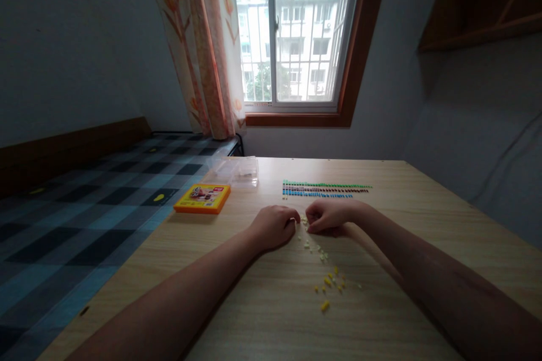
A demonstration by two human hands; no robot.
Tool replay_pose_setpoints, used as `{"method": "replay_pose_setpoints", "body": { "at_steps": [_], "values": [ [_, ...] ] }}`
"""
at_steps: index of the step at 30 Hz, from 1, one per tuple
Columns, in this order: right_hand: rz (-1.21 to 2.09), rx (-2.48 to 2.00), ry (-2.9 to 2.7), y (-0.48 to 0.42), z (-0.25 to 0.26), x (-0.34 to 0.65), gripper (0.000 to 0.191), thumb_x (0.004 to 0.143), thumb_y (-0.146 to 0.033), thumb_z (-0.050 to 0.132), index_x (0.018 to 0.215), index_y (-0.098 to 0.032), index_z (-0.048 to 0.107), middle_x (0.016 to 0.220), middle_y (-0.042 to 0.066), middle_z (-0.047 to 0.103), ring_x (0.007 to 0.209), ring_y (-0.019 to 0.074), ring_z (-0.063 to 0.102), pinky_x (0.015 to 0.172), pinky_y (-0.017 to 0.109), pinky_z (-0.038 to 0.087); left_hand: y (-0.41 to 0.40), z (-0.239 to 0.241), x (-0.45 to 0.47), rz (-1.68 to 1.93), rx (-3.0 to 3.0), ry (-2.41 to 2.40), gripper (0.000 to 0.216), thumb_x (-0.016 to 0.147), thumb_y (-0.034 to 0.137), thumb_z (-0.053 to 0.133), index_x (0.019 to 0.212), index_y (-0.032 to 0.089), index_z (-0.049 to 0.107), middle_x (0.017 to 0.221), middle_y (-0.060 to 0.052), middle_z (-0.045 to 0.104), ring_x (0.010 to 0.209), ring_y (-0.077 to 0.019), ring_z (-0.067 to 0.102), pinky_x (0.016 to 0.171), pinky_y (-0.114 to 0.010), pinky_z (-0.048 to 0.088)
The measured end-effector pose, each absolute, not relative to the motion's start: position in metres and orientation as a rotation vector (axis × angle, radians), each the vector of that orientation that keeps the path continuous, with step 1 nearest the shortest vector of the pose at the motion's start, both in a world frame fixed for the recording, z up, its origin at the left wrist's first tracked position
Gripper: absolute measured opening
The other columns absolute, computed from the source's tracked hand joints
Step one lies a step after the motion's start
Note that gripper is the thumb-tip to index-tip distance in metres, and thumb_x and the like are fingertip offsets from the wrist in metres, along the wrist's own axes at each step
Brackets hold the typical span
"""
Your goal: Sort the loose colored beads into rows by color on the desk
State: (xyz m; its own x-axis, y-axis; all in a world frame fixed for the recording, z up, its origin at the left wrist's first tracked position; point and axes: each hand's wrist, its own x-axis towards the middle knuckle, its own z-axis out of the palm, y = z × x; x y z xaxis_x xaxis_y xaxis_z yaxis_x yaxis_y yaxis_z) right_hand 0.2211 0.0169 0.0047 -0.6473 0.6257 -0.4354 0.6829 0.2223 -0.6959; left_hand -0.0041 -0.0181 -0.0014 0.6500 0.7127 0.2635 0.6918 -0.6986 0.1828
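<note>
My left hand [275, 227] rests on the wooden table [237, 304], its fingers curled inward beside a scatter of tiny pale pieces [307, 246]. Facing it from the right, my right hand [329, 216] has thumb and fingers pinched low over the same pieces; anything between the fingertips is too small to make out. Beyond the hands lie long neat rows of little building pieces: green [324, 184], brown [324, 189] and blue [317, 194]. A couple of pale ones [285, 198] sit at the left below the blue row. Several yellow pieces [328, 281] are strewn nearer to me.
A flat orange-yellow box [203, 198] with a printed lid lies at the table's left edge. Behind it is a clear plastic case [239, 172]. A bed with a checked cover [97, 237] adjoins on the left; a wall shelf [486, 28] hangs at upper right.
</note>
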Motion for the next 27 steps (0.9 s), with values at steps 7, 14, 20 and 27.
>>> {"method": "replay_pose_setpoints", "body": {
  "at_steps": [7, 14, 20, 27],
  "values": [
    [-1.521, 1.342, 2.357, 0.0177, 0.0042, 0.2188, 0.035, 0.076, -0.048, 0.069, 0.08, -0.017, 0.053, 0.051, -0.006, 0.056, 0.041, 0.0098, 0.056, 0.037, 0.017, 0.043, -0.0199, 0.0005, -0.0034, 0.448, 2.811, 1.224, 0.026, 0.082, 0.022, 0.049, 0.096, 0.027, 0.07, 0.09, -0.001, 0.073, 0.082, -0.0195, 0.066, 0.071, -0.028, 0.048],
    [-1.514, 1.405, 2.366, 0.0147, 0.0063, 0.2163, 0.037, 0.076, -0.05, 0.069, 0.078, -0.017, 0.053, 0.05, -0.007, 0.054, 0.038, 0.0088, 0.055, 0.036, 0.016, 0.042, -0.0218, 0.0025, -0.0027, 0.432, 2.806, 1.24, 0.026, 0.082, 0.023, 0.048, 0.097, 0.027, 0.069, 0.092, -0.001, 0.073, 0.083, -0.0194, 0.066, 0.072, -0.028, 0.048],
    [-1.511, 1.409, 2.38, 0.0148, 0.0065, 0.2167, 0.034, 0.078, -0.049, 0.067, 0.079, -0.018, 0.052, 0.051, -0.006, 0.055, 0.038, 0.0099, 0.055, 0.034, 0.017, 0.042, -0.0233, 0.0033, -0.0023, 0.428, 2.802, 1.237, 0.025, 0.083, 0.023, 0.048, 0.097, 0.026, 0.069, 0.092, -0.002, 0.073, 0.083, -0.0198, 0.066, 0.073, -0.029, 0.048],
    [-1.518, 1.443, 2.381, 0.0166, 0.0019, 0.217, 0.036, 0.079, -0.051, 0.065, 0.081, -0.018, 0.052, 0.05, -0.006, 0.054, 0.037, 0.0096, 0.055, 0.035, 0.016, 0.041, -0.0231, 0.0026, -0.0026, 0.432, 2.809, 1.23, 0.025, 0.084, 0.023, 0.048, 0.098, 0.026, 0.069, 0.092, -0.002, 0.073, 0.084, -0.0201, 0.066, 0.074, -0.029, 0.049]
  ]
}}
